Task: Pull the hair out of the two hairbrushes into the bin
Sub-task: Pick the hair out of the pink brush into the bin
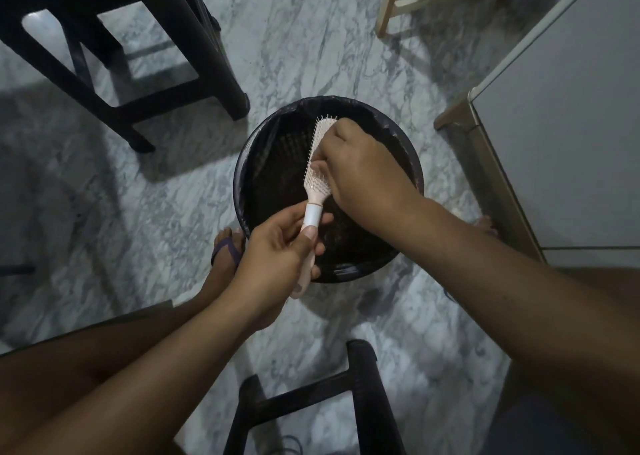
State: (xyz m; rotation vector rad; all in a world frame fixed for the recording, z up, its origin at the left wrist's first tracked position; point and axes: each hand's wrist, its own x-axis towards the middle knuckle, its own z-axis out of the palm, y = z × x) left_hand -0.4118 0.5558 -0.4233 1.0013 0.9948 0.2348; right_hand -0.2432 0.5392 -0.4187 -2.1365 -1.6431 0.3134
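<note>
Your left hand [277, 246] grips the handle of the pink hairbrush [317, 184], holding it directly over the black-lined bin [242, 177]. Your right hand [363, 170] is curled over the brush head, fingers down in the bristles; whether they pinch any hair cannot be told. A dark stool [173, 84] stands beyond your left hand, and a second stool [360, 385] sits nearer you, under both wrists. A white cabinet [571, 125] crowds the right hand's outer side.

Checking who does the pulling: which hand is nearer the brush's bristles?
Right. The right hand pinches the bristles over the bin; the left hand grips the hairbrush handle below.
</note>
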